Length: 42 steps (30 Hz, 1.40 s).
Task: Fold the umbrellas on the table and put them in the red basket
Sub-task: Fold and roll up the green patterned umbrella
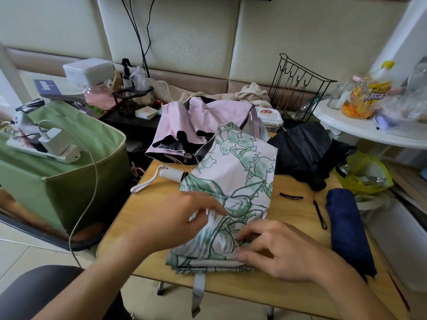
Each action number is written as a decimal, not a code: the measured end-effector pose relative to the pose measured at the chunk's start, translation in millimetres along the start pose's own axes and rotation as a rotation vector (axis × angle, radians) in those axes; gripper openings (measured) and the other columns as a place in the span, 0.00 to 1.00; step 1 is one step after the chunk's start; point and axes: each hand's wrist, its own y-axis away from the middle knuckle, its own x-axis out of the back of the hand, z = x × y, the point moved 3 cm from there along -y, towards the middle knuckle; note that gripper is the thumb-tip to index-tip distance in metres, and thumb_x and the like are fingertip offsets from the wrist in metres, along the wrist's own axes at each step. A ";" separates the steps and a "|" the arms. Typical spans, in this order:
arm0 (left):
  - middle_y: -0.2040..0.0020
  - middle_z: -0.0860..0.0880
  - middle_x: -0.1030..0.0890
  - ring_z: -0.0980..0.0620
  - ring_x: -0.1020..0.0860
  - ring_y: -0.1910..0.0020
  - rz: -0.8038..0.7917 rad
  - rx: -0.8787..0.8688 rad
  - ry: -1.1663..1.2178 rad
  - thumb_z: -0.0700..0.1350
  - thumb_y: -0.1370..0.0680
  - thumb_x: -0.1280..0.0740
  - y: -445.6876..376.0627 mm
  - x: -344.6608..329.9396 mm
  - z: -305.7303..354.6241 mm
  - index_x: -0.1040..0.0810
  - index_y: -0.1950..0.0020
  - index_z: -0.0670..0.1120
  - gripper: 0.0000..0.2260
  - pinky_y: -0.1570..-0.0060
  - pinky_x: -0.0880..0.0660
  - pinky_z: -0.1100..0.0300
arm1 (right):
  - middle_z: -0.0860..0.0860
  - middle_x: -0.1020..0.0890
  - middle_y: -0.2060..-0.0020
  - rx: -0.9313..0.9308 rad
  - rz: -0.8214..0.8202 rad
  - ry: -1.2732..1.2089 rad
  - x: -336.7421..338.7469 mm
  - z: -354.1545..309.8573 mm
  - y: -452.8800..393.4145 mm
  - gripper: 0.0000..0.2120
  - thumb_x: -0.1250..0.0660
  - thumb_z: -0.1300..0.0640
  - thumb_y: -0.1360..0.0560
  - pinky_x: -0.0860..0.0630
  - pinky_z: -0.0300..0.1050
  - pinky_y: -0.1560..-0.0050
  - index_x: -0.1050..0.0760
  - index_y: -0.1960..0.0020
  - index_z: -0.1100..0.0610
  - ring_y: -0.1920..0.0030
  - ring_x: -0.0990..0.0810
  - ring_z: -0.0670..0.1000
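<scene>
A white umbrella with green flower print (pixel 235 176) lies collapsed on the wooden table (pixel 288 285), its white handle (pixel 172 174) pointing left. My left hand (pixel 175 218) pinches a fold of its canopy near the middle. My right hand (pixel 277 248) pinches the fabric at its near edge, fingers curled. A pink umbrella (pixel 196 125) lies unfolded behind it. A black umbrella (pixel 305 151) lies crumpled at the back right. A navy umbrella (pixel 349 229) lies rolled up at the right edge. No red basket is in view.
A green fabric box (pixel 69 172) with a power strip and charger on top stands to the left. A white round table (pixel 360 128) with bottles is at the back right. A black wire rack (pixel 298 86), a yellow bag (pixel 365 176) and a black hair clip (pixel 291 197) are nearby.
</scene>
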 end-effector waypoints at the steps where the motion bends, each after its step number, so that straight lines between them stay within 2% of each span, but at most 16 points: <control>1: 0.35 0.61 0.20 0.66 0.25 0.36 -0.010 -0.041 -0.083 0.42 0.18 0.42 -3.1 -11.0 1.2 0.20 0.33 0.59 0.19 0.37 0.27 0.65 | 0.35 0.25 0.35 0.001 0.007 -0.006 0.1 -0.7 -1.4 0.27 0.45 0.28 0.20 0.28 0.38 0.38 0.14 0.42 0.42 0.38 0.33 0.28; 3: 0.23 0.59 0.30 0.61 0.36 0.23 -0.090 -0.071 -0.236 0.49 0.15 0.44 -5.1 -39.1 -2.4 0.29 0.23 0.58 0.20 0.22 0.37 0.57 | 0.37 0.23 0.39 0.010 0.037 -0.007 -1.1 0.4 -4.2 0.26 0.43 0.33 0.18 0.28 0.38 0.41 0.13 0.47 0.48 0.40 0.30 0.30; 4: 0.19 0.58 0.37 0.59 0.44 0.19 -0.134 -0.072 -0.299 0.53 0.14 0.45 -2.7 -52.7 -6.7 0.36 0.19 0.57 0.21 0.19 0.45 0.55 | 0.38 0.22 0.41 0.017 0.060 -0.008 -2.3 1.6 -5.1 0.26 0.42 0.34 0.18 0.28 0.39 0.42 0.13 0.49 0.50 0.41 0.27 0.34; 7: 0.15 0.54 0.57 0.56 0.62 0.18 -0.157 -0.109 -0.420 0.60 0.12 0.52 12.0 -76.7 -14.2 0.52 0.15 0.53 0.27 0.19 0.61 0.51 | 0.37 0.21 0.44 0.015 0.115 -0.065 -2.2 4.7 -5.3 0.19 0.38 0.38 0.19 0.27 0.40 0.42 0.14 0.47 0.48 0.41 0.24 0.39; 10: 0.16 0.53 0.61 0.54 0.64 0.18 -0.150 -0.124 -0.447 0.62 0.13 0.54 18.8 -83.7 -18.4 0.57 0.15 0.49 0.30 0.20 0.62 0.50 | 0.37 0.20 0.45 0.009 0.113 -0.124 -0.9 6.5 -6.9 0.12 0.33 0.42 0.19 0.27 0.38 0.41 0.14 0.44 0.46 0.41 0.23 0.40; 16: 0.16 0.53 0.63 0.55 0.66 0.19 -0.177 -0.115 -0.449 0.63 0.13 0.55 15.7 -86.2 -21.1 0.59 0.16 0.49 0.31 0.21 0.61 0.49 | 0.38 0.19 0.45 -0.009 0.089 -0.182 0.0 9.5 -10.7 0.09 0.27 0.44 0.22 0.28 0.36 0.40 0.14 0.46 0.46 0.40 0.23 0.40; 19: 0.15 0.54 0.58 0.56 0.62 0.18 -0.144 -0.098 -0.376 0.64 0.14 0.51 12.8 -80.6 -17.4 0.53 0.15 0.50 0.31 0.20 0.59 0.51 | 0.38 0.20 0.46 -0.023 0.083 -0.163 -2.3 11.9 -12.3 0.08 0.26 0.46 0.23 0.29 0.37 0.39 0.16 0.46 0.46 0.40 0.24 0.40; 21: 0.18 0.52 0.39 0.54 0.45 0.18 0.011 -0.132 -0.366 0.63 0.15 0.44 10.4 -70.3 -4.9 0.35 0.19 0.50 0.28 0.21 0.42 0.51 | 0.39 0.21 0.46 -0.033 0.080 -0.172 -3.1 12.8 -13.8 0.07 0.26 0.48 0.23 0.28 0.39 0.40 0.17 0.46 0.46 0.41 0.24 0.41; 23: 0.34 0.53 0.26 0.52 0.29 0.33 0.104 -0.228 -0.306 0.64 0.18 0.38 11.4 -64.1 13.0 0.24 0.32 0.52 0.21 0.35 0.28 0.54 | 0.40 0.20 0.48 -0.043 0.096 -0.186 -1.5 14.1 -14.7 0.04 0.29 0.51 0.21 0.26 0.40 0.42 0.18 0.46 0.45 0.43 0.22 0.42; 25: 0.41 0.54 0.26 0.53 0.28 0.42 0.003 -0.306 -0.304 0.69 0.21 0.38 13.6 -67.1 27.0 0.25 0.38 0.52 0.23 0.43 0.27 0.57 | 0.38 0.19 0.49 -0.085 0.131 -0.226 0.9 16.9 -14.5 0.07 0.32 0.55 0.18 0.25 0.38 0.46 0.19 0.47 0.44 0.45 0.21 0.41; 28: 0.41 0.54 0.26 0.54 0.29 0.43 -0.098 -0.294 -0.358 0.73 0.24 0.39 12.1 -75.5 23.8 0.27 0.39 0.52 0.27 0.45 0.27 0.59 | 0.34 0.18 0.49 -0.168 0.143 -0.313 3.2 21.8 -13.8 0.15 0.38 0.62 0.18 0.25 0.34 0.47 0.20 0.47 0.42 0.45 0.21 0.38; 33: 0.49 0.52 0.23 0.51 0.25 0.51 -0.048 -0.309 -0.391 0.56 0.21 0.36 1.2 -75.7 20.8 0.24 0.42 0.50 0.13 0.56 0.23 0.55 | 0.36 0.17 0.46 -0.163 0.089 -0.375 5.1 22.0 -12.9 0.25 0.44 0.70 0.23 0.23 0.41 0.39 0.19 0.45 0.43 0.41 0.20 0.39; 35: 0.55 0.51 0.21 0.51 0.24 0.56 -0.044 -0.246 -0.299 0.52 0.22 0.37 -4.4 -71.5 21.2 0.21 0.46 0.49 0.10 0.59 0.25 0.56 | 0.38 0.18 0.45 -0.164 0.073 -0.402 5.5 23.0 -10.5 0.25 0.44 0.68 0.24 0.23 0.47 0.37 0.20 0.44 0.42 0.41 0.20 0.41; 38: 0.66 0.52 0.22 0.54 0.27 0.68 -0.068 -0.062 -0.063 0.50 0.22 0.36 -14.7 -60.1 11.0 0.21 0.58 0.51 0.08 0.67 0.31 0.60 | 0.43 0.18 0.45 -0.132 0.019 -0.453 5.6 24.4 -5.7 0.17 0.41 0.58 0.22 0.23 0.55 0.40 0.23 0.40 0.42 0.43 0.20 0.48; 40: 0.70 0.50 0.24 0.51 0.28 0.70 -0.072 0.007 0.008 0.49 0.21 0.34 -20.6 -53.5 2.7 0.25 0.62 0.51 0.10 0.70 0.32 0.56 | 0.42 0.19 0.44 -0.100 -0.016 -0.476 3.2 24.4 -3.8 0.11 0.34 0.50 0.20 0.23 0.50 0.41 0.25 0.38 0.43 0.42 0.21 0.46; 42: 0.71 0.49 0.26 0.51 0.29 0.70 -0.086 0.037 0.027 0.49 0.20 0.34 -24.1 -52.9 -2.6 0.27 0.63 0.49 0.12 0.68 0.32 0.51 | 0.38 0.20 0.45 -0.098 0.030 -0.402 -0.5 22.8 -5.7 0.14 0.28 0.43 0.22 0.23 0.43 0.43 0.26 0.40 0.42 0.43 0.22 0.42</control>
